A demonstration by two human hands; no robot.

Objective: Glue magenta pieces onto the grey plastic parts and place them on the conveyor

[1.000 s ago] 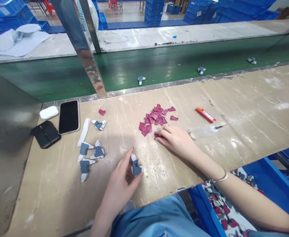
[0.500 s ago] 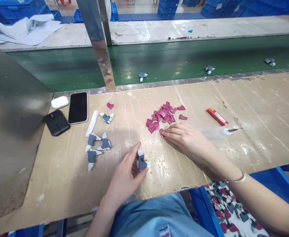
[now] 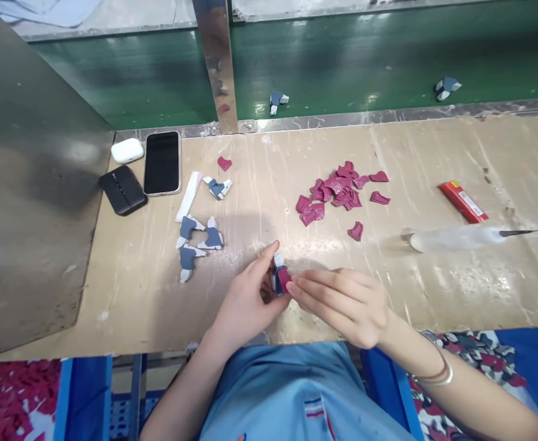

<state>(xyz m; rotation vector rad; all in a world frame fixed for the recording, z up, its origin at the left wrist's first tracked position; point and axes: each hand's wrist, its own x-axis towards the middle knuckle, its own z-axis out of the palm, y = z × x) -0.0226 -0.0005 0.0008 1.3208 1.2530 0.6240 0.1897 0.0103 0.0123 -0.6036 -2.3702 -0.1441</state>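
Observation:
Near the front edge of the table, my left hand (image 3: 250,300) is closed around a small blue-grey and white plastic part (image 3: 277,262). My right hand (image 3: 342,300) pinches a flat maroon plastic piece (image 3: 284,279) and holds it against the face of that part. Whether the two are joined I cannot tell. Beyond my right hand lies a heap of maroon pieces (image 3: 337,184), with one loose maroon piece (image 3: 355,231) nearer to me. On the left, several similar blue-grey and white parts (image 3: 187,257) rest on the table.
A phone (image 3: 162,163), a white case (image 3: 127,150) and a black box (image 3: 123,190) sit at the left beside a metal panel (image 3: 30,184). To the right lie a red packet (image 3: 462,201) and a needle-tipped bottle (image 3: 457,237). Behind runs a green conveyor belt (image 3: 342,61) carrying parts.
My right hand has left the heap with a maroon piece and brought it to the part in my left hand. The camera view has tilted downward.

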